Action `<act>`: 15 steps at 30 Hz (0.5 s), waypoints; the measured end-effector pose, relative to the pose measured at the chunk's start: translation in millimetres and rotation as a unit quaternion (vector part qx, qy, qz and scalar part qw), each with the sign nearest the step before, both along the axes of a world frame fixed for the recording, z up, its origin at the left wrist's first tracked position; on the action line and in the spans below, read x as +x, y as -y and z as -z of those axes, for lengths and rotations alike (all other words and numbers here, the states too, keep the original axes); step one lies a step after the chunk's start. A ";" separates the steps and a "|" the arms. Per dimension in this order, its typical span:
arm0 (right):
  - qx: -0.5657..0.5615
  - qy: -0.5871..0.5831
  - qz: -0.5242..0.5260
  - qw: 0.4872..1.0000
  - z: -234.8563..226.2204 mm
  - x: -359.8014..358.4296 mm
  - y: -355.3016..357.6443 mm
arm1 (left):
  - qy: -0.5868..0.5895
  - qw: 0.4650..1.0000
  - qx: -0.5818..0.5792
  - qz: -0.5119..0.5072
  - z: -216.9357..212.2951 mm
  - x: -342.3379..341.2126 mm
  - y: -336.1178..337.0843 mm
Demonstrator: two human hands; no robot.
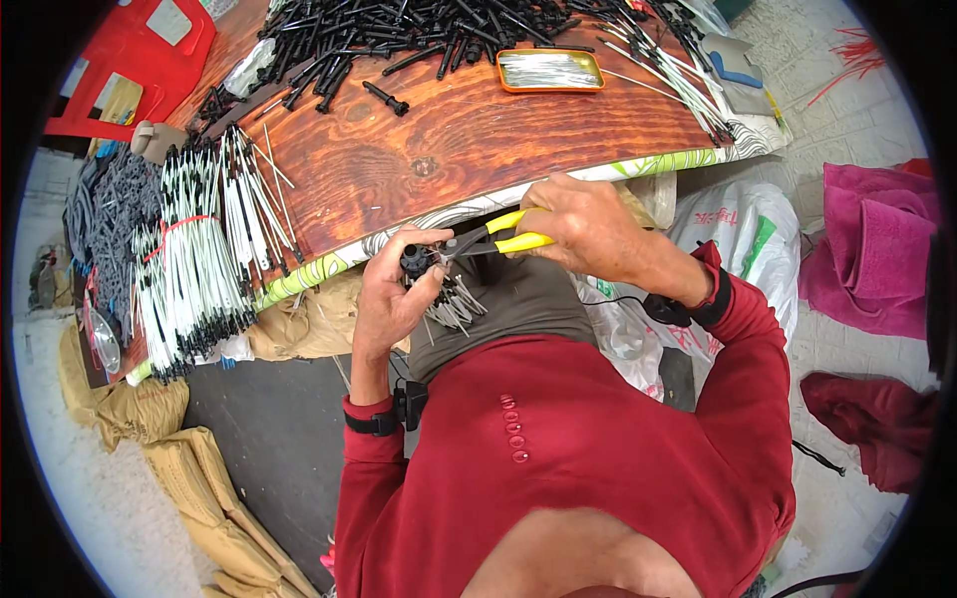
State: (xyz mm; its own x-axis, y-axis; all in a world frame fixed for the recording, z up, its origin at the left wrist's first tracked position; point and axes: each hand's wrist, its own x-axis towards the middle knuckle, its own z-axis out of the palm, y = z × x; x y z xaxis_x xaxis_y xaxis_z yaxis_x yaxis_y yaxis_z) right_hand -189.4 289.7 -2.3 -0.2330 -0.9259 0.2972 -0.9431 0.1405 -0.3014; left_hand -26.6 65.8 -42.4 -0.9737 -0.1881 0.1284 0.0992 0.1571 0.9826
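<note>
My left hand (pixel 391 296) grips a bunch of short black-tipped white tubes (pixel 451 299) just below the table edge, with a black plastic piece (pixel 414 261) at its fingertips. My right hand (pixel 586 227) is closed on yellow-handled pliers (pixel 498 239), whose jaws point left and meet the black piece. Both hands work over my lap, in front of the wooden table (pixel 469 140).
A bundled stack of white tubes with black ends (pixel 189 269) lies on the table's left. Loose black parts (pixel 399 35) cover the far side beside an orange tin of thin pins (pixel 550 70). Tan sacks (pixel 199 478) lie left, pink cloth (pixel 872 249) right, a red chair (pixel 140 60) beyond.
</note>
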 end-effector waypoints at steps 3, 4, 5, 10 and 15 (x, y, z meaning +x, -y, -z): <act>0.010 0.023 0.004 1.000 6.9 5.0 -3.1 | -0.005 1.000 -0.017 0.016 -3.3 -3.8 0.7; 0.019 0.060 0.001 0.998 8.4 5.7 -4.1 | -0.008 0.999 -0.025 0.025 -3.9 -4.1 0.5; 0.028 0.098 -0.001 0.995 9.5 6.4 -5.2 | -0.007 0.999 -0.026 0.027 -3.9 -3.4 0.1; 0.057 0.151 0.001 0.987 7.4 4.6 -8.5 | 0.016 0.998 -0.030 0.049 -4.7 -6.8 -1.9; -0.006 0.062 0.027 0.998 11.5 11.2 -9.2 | 0.010 0.999 -0.028 0.026 -2.6 -7.4 -7.3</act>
